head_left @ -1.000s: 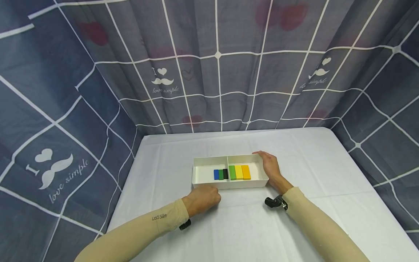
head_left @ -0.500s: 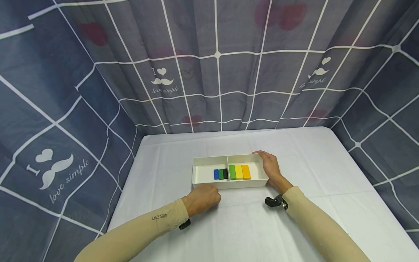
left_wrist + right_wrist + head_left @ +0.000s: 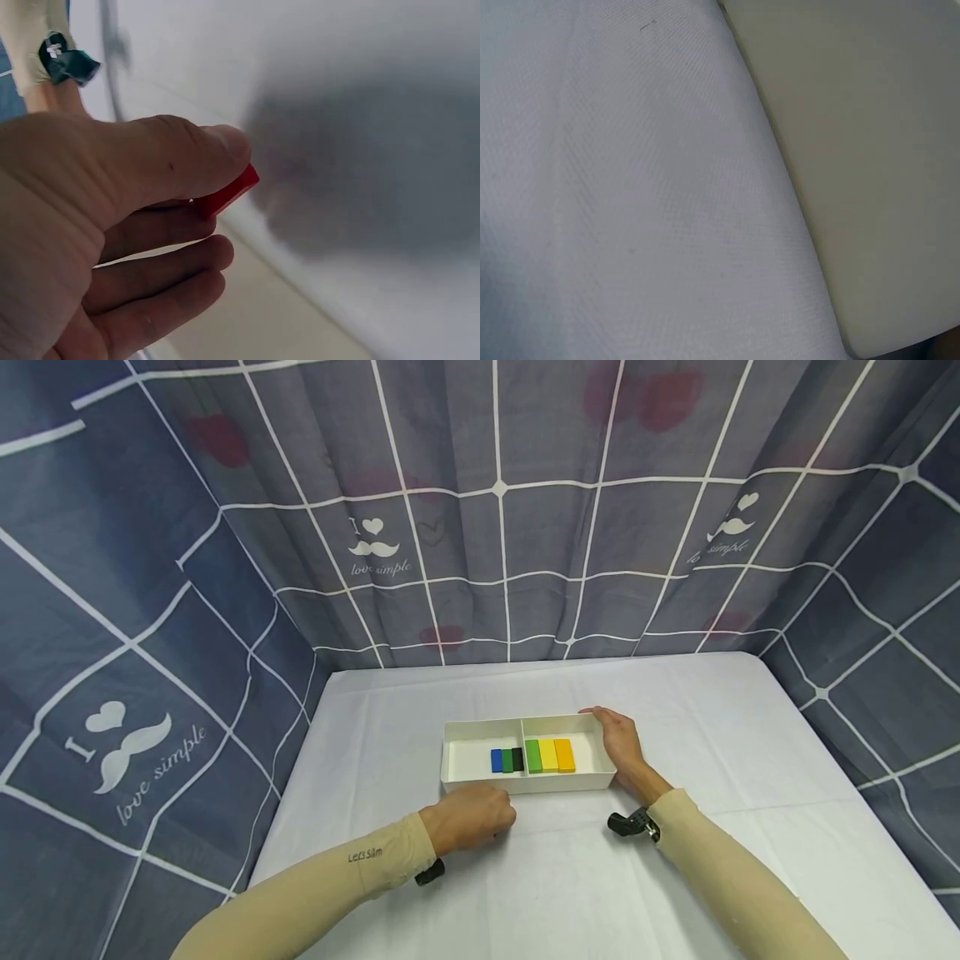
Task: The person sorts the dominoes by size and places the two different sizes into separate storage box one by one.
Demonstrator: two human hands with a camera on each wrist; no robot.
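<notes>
My left hand (image 3: 471, 817) is in front of the near wall of a white two-compartment box (image 3: 480, 783). Between thumb and forefinger it pinches a small red block (image 3: 229, 193), plain in the left wrist view and hidden in the head view. My right hand (image 3: 621, 742) holds the right end of the box, fingers bent round its far corner. Blue (image 3: 497, 761), dark green (image 3: 507, 761) and black (image 3: 517, 759) blocks lie side by side in the left compartment, against the divider. The right one holds larger light green (image 3: 533, 757), yellow (image 3: 548, 756) and orange (image 3: 565, 756) blocks.
A white cloth (image 3: 390, 710) covers the table under the box. Dark checked curtains (image 3: 465, 543) hang behind the table and at both sides. The box's outer wall (image 3: 870, 172) fills the right of the right wrist view.
My left hand has shifted slightly to the right along the front of the box. The right hand, the box and the blocks inside keep their places.
</notes>
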